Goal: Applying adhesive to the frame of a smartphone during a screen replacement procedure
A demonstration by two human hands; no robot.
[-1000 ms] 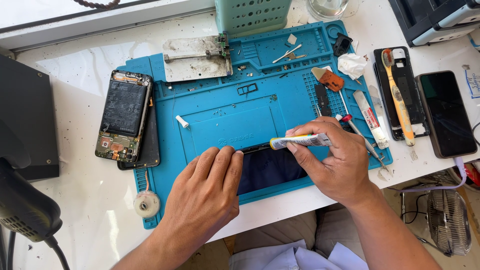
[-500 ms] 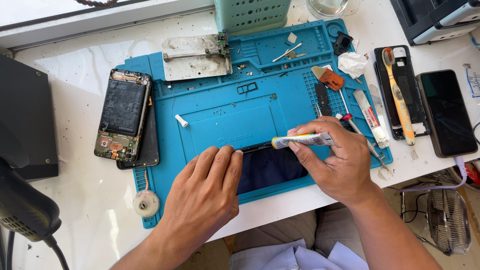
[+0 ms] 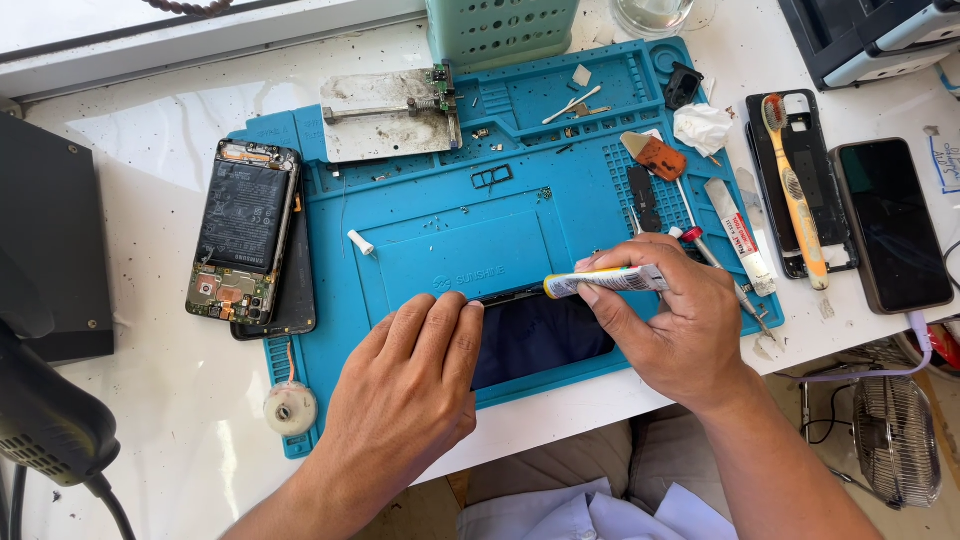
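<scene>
The dark phone screen [image 3: 540, 335] is laid flat on the near part of the blue work mat [image 3: 440, 240], with its long axis running left to right, parallel to the near table edge. Its left end is covered by the left hand [image 3: 405, 395], its right end by the right hand [image 3: 680, 330].

At the far left of the white table, an opened phone body [image 3: 243, 245] with its battery exposed is seen, resting on a dark back cover. A small round roll [image 3: 289, 408] is seen near the mat's near left corner.

The left hand is laid palm down, fingers [image 3: 440, 320] stretched out flat and close together, pressed on the screen's left part; nothing is gripped by it.

A small glue tube [image 3: 605, 281] is pinched between the thumb and fingers of the right hand, which are closed round it. The tube is held nearly level, its yellow tip pointed left at the screen's far edge, just beside the left fingertips. The far edge thus lies directly under the tip and runs away leftward along the tube's own line; the right hand is the nearer one to it.

Farther right, a scraper with an orange handle [image 3: 655, 155], a crumpled tissue [image 3: 700, 127], a toothbrush [image 3: 795, 195] lying on a phone frame, and a dark phone [image 3: 892, 225] are seen.
</scene>
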